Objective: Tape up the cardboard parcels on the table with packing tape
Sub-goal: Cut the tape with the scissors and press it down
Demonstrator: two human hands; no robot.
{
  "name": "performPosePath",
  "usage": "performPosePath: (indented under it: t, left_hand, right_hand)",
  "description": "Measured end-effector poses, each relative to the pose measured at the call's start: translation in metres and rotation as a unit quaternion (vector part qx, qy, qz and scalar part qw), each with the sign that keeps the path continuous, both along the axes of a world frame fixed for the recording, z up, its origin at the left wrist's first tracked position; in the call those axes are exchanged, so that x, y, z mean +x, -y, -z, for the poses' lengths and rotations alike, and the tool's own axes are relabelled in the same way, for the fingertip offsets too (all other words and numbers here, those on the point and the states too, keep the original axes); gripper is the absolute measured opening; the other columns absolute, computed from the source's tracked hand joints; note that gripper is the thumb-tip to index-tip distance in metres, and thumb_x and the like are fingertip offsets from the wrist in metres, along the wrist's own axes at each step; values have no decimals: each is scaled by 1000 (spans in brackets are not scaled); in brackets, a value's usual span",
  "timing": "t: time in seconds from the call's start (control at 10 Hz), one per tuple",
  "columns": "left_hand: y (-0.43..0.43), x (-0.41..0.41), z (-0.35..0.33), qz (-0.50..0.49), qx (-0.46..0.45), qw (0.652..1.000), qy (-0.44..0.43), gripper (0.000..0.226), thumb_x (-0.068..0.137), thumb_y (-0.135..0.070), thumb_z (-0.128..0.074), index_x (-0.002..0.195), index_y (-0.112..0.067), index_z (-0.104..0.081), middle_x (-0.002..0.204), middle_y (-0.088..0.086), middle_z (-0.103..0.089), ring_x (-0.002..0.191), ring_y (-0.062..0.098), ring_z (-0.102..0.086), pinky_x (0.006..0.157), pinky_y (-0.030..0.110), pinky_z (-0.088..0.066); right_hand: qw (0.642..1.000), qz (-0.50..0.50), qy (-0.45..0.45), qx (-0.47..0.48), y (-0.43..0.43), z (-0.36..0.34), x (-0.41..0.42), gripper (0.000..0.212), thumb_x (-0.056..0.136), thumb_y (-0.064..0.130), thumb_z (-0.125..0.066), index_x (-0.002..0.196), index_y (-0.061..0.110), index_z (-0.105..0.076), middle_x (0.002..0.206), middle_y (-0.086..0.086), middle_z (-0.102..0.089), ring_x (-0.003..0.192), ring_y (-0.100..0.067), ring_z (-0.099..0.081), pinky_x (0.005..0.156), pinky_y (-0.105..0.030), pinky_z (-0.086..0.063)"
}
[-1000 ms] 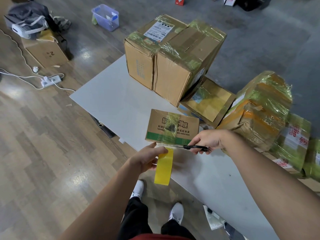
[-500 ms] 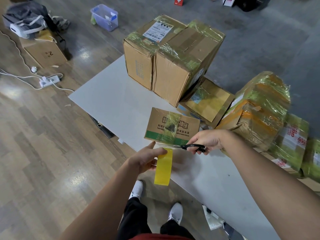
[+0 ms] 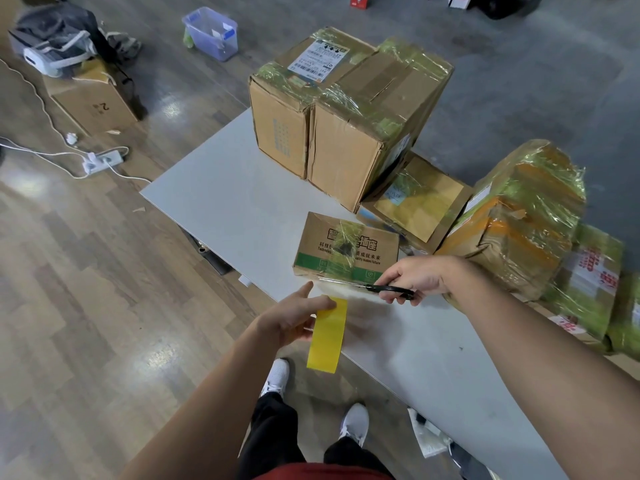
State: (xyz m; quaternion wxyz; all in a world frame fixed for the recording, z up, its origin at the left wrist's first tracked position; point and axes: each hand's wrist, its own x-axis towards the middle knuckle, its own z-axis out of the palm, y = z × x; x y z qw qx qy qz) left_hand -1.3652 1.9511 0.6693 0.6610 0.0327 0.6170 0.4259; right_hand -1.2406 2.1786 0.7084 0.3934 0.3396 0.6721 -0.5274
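A small cardboard parcel [image 3: 346,251] with a green stripe and printed characters lies near the front edge of the grey table [image 3: 221,199]; clear tape crosses its top. My left hand [image 3: 294,317] pinches a yellow strip of packing tape [image 3: 327,336] that hangs down past the table edge. My right hand [image 3: 412,280] grips black-handled scissors [image 3: 367,285], whose blades lie along the parcel's front bottom edge, just above the strip's top end.
Two tall taped boxes [image 3: 346,116] stand at the table's far end. A flat yellow-topped box [image 3: 419,202] and several film-wrapped parcels [image 3: 519,216] crowd the right side. On the floor lie a power strip [image 3: 102,161], a cardboard box [image 3: 93,102] and a plastic bin [image 3: 211,32].
The yellow strip now hangs free of the parcel in my left hand, slightly lower. My right hand with the scissors has stayed by the parcel's front edge.
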Motion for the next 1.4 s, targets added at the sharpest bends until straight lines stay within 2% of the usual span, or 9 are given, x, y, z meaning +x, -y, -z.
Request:
performPosePath:
  t: [0.2, 0.3, 0.4, 0.8, 0.9, 1.0, 1.2, 1.3, 1.4]
  left_hand:
    - [-2, -2, 2, -7, 0, 1000, 5, 93, 76, -28, -76, 151, -12, -24, 98, 9, -61, 81, 22, -60, 71, 33, -50]
    - [-4, -1, -1, 19, 5, 1000, 14, 54, 73, -28, -77, 116, -5, -54, 88, 7, -60, 74, 18, -59, 65, 28, -46]
    - [-11, 3, -3, 34, 0, 999, 17, 7, 93, -16, -61, 94, -9, -60, 77, 3, -61, 67, 14, -58, 57, 23, -45]
    - [-70, 72, 7, 214, 53, 973, 75, 17, 101, -15, -50, 107, -3, -60, 99, 10, -69, 91, 23, -67, 82, 33, -55]
    - [-78, 104, 6, 226, 64, 967, 94, 20, 102, -16, -48, 113, -2, -57, 106, 12, -65, 96, 25, -63, 88, 35, -52]
    - [-84, 139, 6, 214, 71, 970, 88, 19, 102, -17, -46, 106, -4, -60, 98, 9, -66, 88, 22, -62, 77, 31, -53]
    - [-105, 188, 1, 133, -17, 991, -18, 14, 97, -4, -52, 98, 1, -65, 89, 14, -63, 80, 24, -60, 69, 36, -53]
    - [-113, 202, 3, 169, -24, 972, -163, 20, 96, -6, -50, 80, -6, -62, 91, 15, -59, 87, 27, -56, 85, 44, -54]
    - [-117, 209, 3, 206, -29, 947, -244, 15, 97, -3, -43, 90, -9, -55, 97, 12, -54, 89, 24, -50, 82, 35, -48]
  right_hand:
    - [1000, -12, 16, 15, 3, -6, 0, 22, 90, 24, -71, 111, 18, -69, 82, 2, -64, 65, -9, -52, 56, -21, -41]
    - [999, -15, 28, 24, 7, -7, 10, 17, 90, 26, -71, 106, 18, -68, 82, 1, -63, 67, -9, -53, 56, -21, -43]
    - [999, 19, 35, 34, 11, -7, 29, 26, 91, 26, -70, 116, 19, -64, 82, 2, -62, 68, -9, -54, 58, -22, -46]
    - [964, 220, 73, 130, 44, -22, 169, 13, 91, 22, -58, 98, 19, -68, 78, 1, -61, 71, -15, -51, 59, -22, -37]
    - [937, 267, 87, 206, 60, -11, 215, 25, 84, 39, -72, 100, 20, -67, 82, 2, -65, 71, -16, -56, 59, -22, -38]
    - [905, 291, 106, 292, 76, 5, 254, 43, 81, 45, -76, 114, 24, -58, 101, -1, -65, 88, -21, -59, 67, -28, -42]
    - [867, 231, 141, 418, 88, 30, 289, 43, 92, 36, -62, 128, 19, -47, 116, -7, -58, 103, -29, -61, 77, -33, -48]
    - [866, 204, 151, 431, 90, 36, 292, 43, 95, 36, -56, 133, 18, -44, 118, -8, -54, 104, -29, -60, 72, -32, -42]
    - [859, 159, 165, 458, 89, 39, 291, 36, 100, 27, -46, 133, 16, -45, 121, -8, -55, 107, -28, -59, 75, -33, -39]
